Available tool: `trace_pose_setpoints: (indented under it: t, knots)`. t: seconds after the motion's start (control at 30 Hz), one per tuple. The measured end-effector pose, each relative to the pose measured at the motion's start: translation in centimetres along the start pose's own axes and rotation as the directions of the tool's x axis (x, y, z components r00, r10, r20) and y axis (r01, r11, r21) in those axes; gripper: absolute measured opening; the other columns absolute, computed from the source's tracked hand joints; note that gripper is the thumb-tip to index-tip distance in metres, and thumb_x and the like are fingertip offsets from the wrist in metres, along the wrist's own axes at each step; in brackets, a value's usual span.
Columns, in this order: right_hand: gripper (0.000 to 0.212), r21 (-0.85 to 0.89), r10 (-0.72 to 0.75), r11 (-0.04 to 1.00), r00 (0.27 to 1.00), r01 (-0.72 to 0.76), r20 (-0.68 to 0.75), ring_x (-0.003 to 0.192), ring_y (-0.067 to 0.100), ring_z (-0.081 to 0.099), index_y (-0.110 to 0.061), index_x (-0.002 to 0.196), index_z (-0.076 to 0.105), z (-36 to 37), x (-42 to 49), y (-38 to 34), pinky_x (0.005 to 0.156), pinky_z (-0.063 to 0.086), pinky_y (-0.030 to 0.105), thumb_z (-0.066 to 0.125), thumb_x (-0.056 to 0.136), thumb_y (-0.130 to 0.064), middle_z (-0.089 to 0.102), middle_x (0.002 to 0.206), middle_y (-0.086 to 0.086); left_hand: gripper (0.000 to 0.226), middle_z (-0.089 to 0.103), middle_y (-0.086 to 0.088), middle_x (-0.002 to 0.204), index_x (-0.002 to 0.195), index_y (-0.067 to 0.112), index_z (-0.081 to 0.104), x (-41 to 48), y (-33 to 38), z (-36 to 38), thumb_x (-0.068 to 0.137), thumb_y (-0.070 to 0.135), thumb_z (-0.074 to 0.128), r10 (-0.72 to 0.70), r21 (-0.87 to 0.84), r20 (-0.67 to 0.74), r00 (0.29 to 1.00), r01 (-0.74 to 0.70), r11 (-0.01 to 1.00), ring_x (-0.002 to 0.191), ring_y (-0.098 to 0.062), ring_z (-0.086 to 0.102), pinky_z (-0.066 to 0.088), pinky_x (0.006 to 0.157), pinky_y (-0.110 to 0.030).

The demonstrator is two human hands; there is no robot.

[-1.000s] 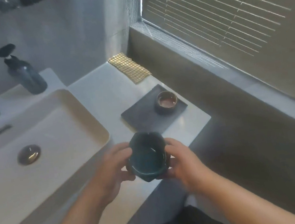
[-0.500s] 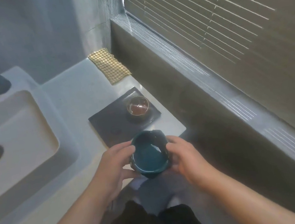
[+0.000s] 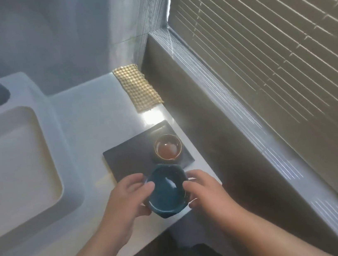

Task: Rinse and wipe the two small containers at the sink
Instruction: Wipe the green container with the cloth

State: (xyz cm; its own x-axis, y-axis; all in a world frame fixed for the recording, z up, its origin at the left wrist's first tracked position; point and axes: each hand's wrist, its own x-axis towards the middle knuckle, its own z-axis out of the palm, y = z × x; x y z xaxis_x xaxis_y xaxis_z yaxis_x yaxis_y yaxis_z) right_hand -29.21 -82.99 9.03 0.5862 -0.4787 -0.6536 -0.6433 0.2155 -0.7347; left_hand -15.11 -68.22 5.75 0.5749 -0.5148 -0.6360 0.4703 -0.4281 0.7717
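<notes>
**tapwater_tim:** ok so what does the little container actually look like, and where is it?

**sinkside_sam:** It's a small blue bowl (image 3: 166, 190). Deep teal glaze inside, really glossy, with a bright glint of light on the bottom, and darker on the outside. The rim isn't round, more faceted and many-sided. It looks empty. It's right between the two hands, over the front edge of the white counter (image 3: 89, 121). Can't tell if it's resting on the counter or lifted off it.

**tapwater_tim:** how are the hands on it?

**sinkside_sam:** The left hand (image 3: 126, 201) curls round the left wall, thumb lying over the rim, with the other fingers (image 3: 135, 179) close together round the far side. The right hand (image 3: 205, 190) mirrors that on the right wall, fingers (image 3: 196, 175) curled and bunched against the outside. So both grip it from opposite sides.

**tapwater_tim:** and the second one?

**sinkside_sam:** Just beyond the fingertips there's a smaller round cup (image 3: 168, 149). Brownish inside, thin gold-looking rim, dark outside, standing upright on the right part of a dark square mat (image 3: 128, 157). Further past the fingers a yellow waffle-weave cloth (image 3: 138, 88) lies flat by the wall under the blinds (image 3: 270, 37). The white sink (image 3: 69, 163) is well off to the left of the left-hand fingers.
</notes>
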Motion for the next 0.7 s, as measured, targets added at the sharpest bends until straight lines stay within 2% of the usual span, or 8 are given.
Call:
trace_pose_setpoints:
  t: [0.1, 0.2, 0.27, 0.37, 0.47, 0.6, 0.63, 0.7]
  knots:
    - [0.028, -0.166, 0.013, 0.986, 1.000, -0.012, 0.006, 0.089, 0.009, 0.067, -0.023, 0.123, 0.058, 1.1, 2.6, -2.3, 0.065, 0.052, 0.016, 0.058, 0.095, -0.025, 0.070, 0.108, -0.004, 0.052, 0.074, -0.011, 0.106, 0.109, 0.016, 0.065, 1.8, 0.3, -1.2, 0.066, 0.042, 0.074, -0.023, -0.037, -0.031, 0.999, 0.022, 0.999, 0.082, -0.030, 0.073, 0.058, 0.065, -0.040]
    - [0.038, -0.286, -0.010, 0.958, 1.000, 0.013, 0.012, 0.091, 0.009, 0.068, -0.025, 0.130, 0.060, 2.4, 5.8, -3.7, 0.064, 0.052, 0.015, 0.060, 0.092, -0.027, 0.070, 0.108, -0.005, 0.055, 0.076, -0.010, 0.105, 0.108, 0.015, 0.067, 4.2, 0.1, -3.0, 0.060, 0.038, 0.080, -0.062, -0.066, -0.082, 0.995, 0.057, 0.996, 0.092, -0.032, 0.074, 0.060, 0.081, -0.057]
    - [0.042, -0.396, -0.042, 0.917, 0.999, 0.051, 0.031, 0.087, 0.008, 0.065, -0.028, 0.133, 0.061, 3.1, 7.5, -4.7, 0.064, 0.051, 0.016, 0.058, 0.091, -0.025, 0.068, 0.101, -0.008, 0.050, 0.076, -0.009, 0.106, 0.106, 0.015, 0.067, 5.7, 0.0, -4.0, 0.061, 0.030, 0.083, -0.092, -0.081, -0.113, 0.989, 0.083, 0.993, 0.096, -0.032, 0.074, 0.059, 0.083, -0.061]
    - [0.039, -0.540, -0.045, 0.839, 0.998, 0.067, 0.054, 0.087, 0.010, 0.063, -0.024, 0.131, 0.064, 4.3, 10.1, -5.9, 0.070, 0.051, 0.017, 0.054, 0.094, -0.023, 0.060, 0.093, -0.009, 0.018, 0.076, -0.013, 0.098, 0.095, 0.011, 0.067, 7.2, 0.6, -4.6, 0.080, 0.004, 0.075, -0.110, -0.078, -0.162, 0.981, 0.098, 0.992, 0.086, -0.032, 0.075, 0.063, 0.073, -0.055]
    - [0.035, -0.681, -0.023, 0.731, 0.999, 0.045, 0.042, 0.112, 0.031, 0.063, -0.019, 0.108, 0.073, 5.8, 12.4, -6.4, 0.087, 0.055, 0.038, 0.050, 0.085, -0.030, 0.059, 0.083, -0.008, 0.007, 0.073, -0.027, 0.091, 0.084, 0.001, 0.071, 8.6, 0.8, -4.8, 0.083, -0.001, 0.065, -0.124, -0.026, -0.219, 0.968, 0.121, 0.992, 0.085, -0.039, 0.073, 0.064, 0.061, -0.042]
    - [0.017, -0.789, -0.025, 0.610, 0.997, 0.074, 0.075, 0.083, 0.023, 0.063, -0.020, 0.082, 0.066, 6.8, 14.4, -6.7, 0.092, 0.047, 0.038, 0.050, 0.087, -0.023, 0.056, 0.068, -0.006, 0.023, 0.068, -0.033, 0.093, 0.090, -0.011, 0.068, 10.0, 0.3, -4.9, 0.075, 0.005, 0.060, -0.136, 0.051, -0.253, 0.958, 0.154, 0.987, 0.080, -0.040, 0.073, 0.064, 0.059, -0.043]
    - [0.016, -0.809, -0.031, 0.582, 0.997, 0.079, 0.075, 0.079, 0.022, 0.059, -0.019, 0.081, 0.064, 6.9, 14.8, -6.8, 0.089, 0.049, 0.035, 0.051, 0.089, -0.022, 0.053, 0.066, -0.007, 0.025, 0.070, -0.031, 0.090, 0.088, -0.009, 0.070, 10.1, 0.5, -4.9, 0.073, 0.008, 0.060, -0.132, 0.088, -0.255, 0.958, 0.159, 0.983, 0.073, -0.036, 0.074, 0.064, 0.060, -0.046]
    - [0.014, -0.841, -0.041, 0.536, 0.997, 0.078, 0.067, 0.075, 0.019, 0.054, -0.019, 0.081, 0.060, 7.1, 15.5, -6.9, 0.070, 0.045, 0.025, 0.051, 0.092, -0.022, 0.047, 0.063, -0.009, 0.031, 0.073, -0.024, 0.084, 0.084, -0.004, 0.072, 10.7, 0.7, -5.1, 0.066, 0.017, 0.059, -0.121, 0.154, -0.259, 0.958, 0.164, 0.974, 0.065, -0.028, 0.075, 0.064, 0.060, -0.049]
